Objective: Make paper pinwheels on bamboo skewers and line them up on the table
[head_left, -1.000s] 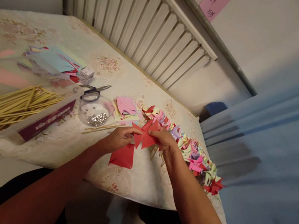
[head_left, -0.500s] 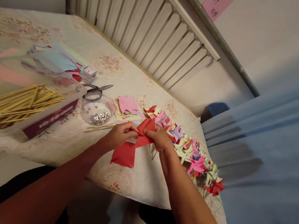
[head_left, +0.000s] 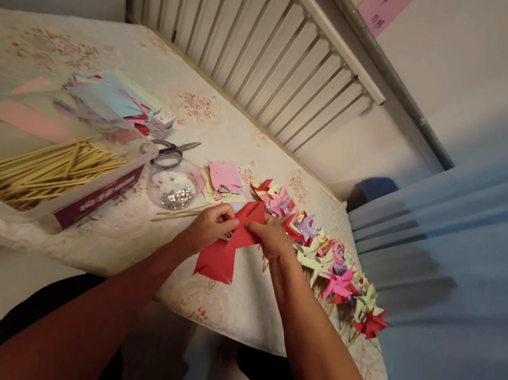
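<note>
Hard to make out: fingertips of both hands, tucked under folded flaps of the red paper (head_left: 226,246), and whatever lies in the paper's centre. Cut off at the frame's lower edge: both forearms, plus a red sleeve at the bottom right.

Left hand (head_left: 207,229) pinched narrow on the paper's upper left flap. Right hand (head_left: 272,239) likewise closed on the upper right fold, thumb on top. Red paper held just above the desk (head_left: 130,241) near its front edge, matte and stiff, creased into pointed triangular flaps, 1 large flap hanging down toward the cloth. Desk covered in pale cloth with faded floral print.

Just right of the hands, a row of finished paper pinwheels (head_left: 320,258) in pink, green, purple and red, trailing toward the desk's right corner. Behind the hands, a small stack of pastel paper squares (head_left: 224,179). Beside that, a clear round plastic dish (head_left: 172,187) holding small shiny metal bits, too small to identify. Scissors (head_left: 171,150) touching the dish's far rim. Further left, a shallow clear tray (head_left: 104,189) full of thin yellowish wooden sticks (head_left: 45,170). Behind it, loose coloured sheets (head_left: 109,99), blurred.
</note>
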